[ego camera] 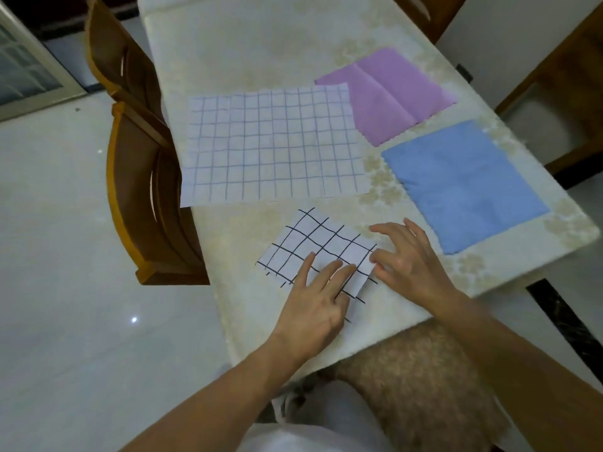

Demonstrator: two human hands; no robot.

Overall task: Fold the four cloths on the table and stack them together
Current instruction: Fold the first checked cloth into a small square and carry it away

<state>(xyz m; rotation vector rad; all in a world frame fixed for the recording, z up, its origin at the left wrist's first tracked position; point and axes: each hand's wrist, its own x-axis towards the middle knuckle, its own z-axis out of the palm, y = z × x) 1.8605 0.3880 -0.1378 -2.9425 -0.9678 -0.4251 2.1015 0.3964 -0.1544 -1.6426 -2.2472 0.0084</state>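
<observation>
Black-grid cloth (318,247) sits folded small at the table's (261,37) near edge, left hand (315,300) pressing it flat with straight fingers, right hand (409,259) splayed at its right edge. First fold looks finished; next, I'd say, the big pale-grid cloth (274,143).

Viewpoint: worn on the head, above the near edge of the cream, flower-patterned table (261,53).
Direction: forward and steeply down; the frame is tilted.
Nearness: forearms fill the lower frame.
Views: only one is given.
</observation>
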